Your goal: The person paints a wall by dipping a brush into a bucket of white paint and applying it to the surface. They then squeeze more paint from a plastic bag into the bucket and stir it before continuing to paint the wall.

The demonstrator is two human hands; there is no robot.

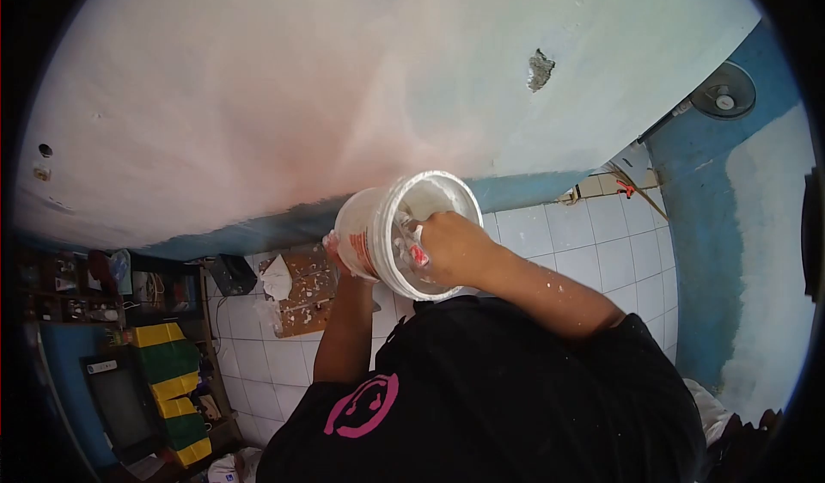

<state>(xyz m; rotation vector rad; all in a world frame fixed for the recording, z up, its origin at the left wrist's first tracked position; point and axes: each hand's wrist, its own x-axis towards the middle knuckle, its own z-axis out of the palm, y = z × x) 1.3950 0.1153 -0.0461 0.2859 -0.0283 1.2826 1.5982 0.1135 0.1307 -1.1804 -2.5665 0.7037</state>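
Observation:
A white plastic bucket (361, 217) with red print on its side is tilted in front of my chest, its mouth turned toward me and to the right. Its inner wall is smeared with white paint or filler. Supporting it from below and the left is my left hand (336, 254), fingers wrapped against its outside and partly hidden. My right hand (451, 244) reaches into the mouth, closed on a white-smeared tool with a red part (418, 255). The tool's working end is hidden inside. White specks dot my right forearm.
The patchy painted wall (301, 79) has a chipped hole (540, 70). On the tiled floor (524, 228) lies a splattered brown board (307, 294). Shelves with a television (120, 401) stand left. A fan (724, 92) is at the upper right, near a red tap (626, 189).

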